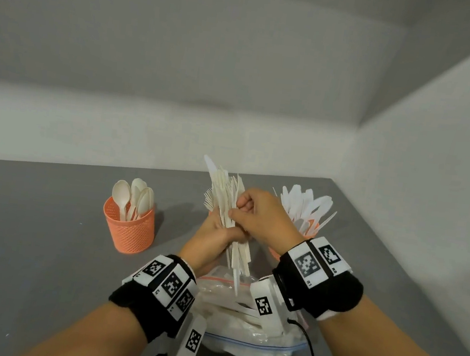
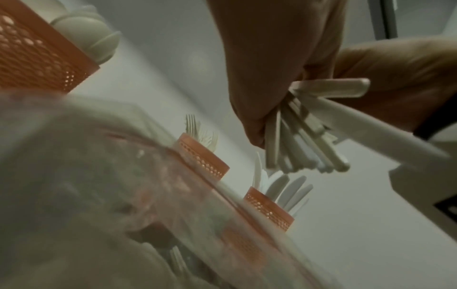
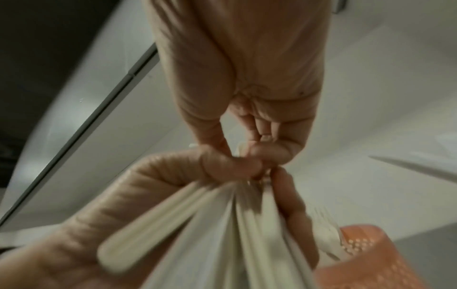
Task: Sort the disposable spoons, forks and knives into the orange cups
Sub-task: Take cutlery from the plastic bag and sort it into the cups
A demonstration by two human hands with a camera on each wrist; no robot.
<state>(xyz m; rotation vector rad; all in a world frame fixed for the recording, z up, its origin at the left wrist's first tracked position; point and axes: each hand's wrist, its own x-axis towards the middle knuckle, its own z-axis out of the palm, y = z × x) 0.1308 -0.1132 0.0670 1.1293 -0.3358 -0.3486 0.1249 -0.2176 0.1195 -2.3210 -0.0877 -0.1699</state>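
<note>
My left hand [image 1: 216, 234] grips an upright bundle of white knives and forks [image 1: 225, 194] around its middle, above the table. My right hand [image 1: 235, 211] reaches in from the right and pinches one piece in that bundle; I cannot tell which kind. The wrist views show the bundle's handles [image 2: 304, 148] fanning out below my left palm, and my right fingertips [image 3: 249, 156] closed on a piece. Three orange mesh cups stand behind: the spoon cup [image 1: 129, 224] at the left, the fork cup [image 2: 202, 154] hidden behind my hands in the head view, the knife cup [image 1: 308, 229] at the right.
A clear zip bag [image 1: 243, 318] with more white cutlery lies on the grey table [image 1: 29, 226] right in front of me, under my wrists. Grey walls close the table at the back and right. Cables run from both wrist bands.
</note>
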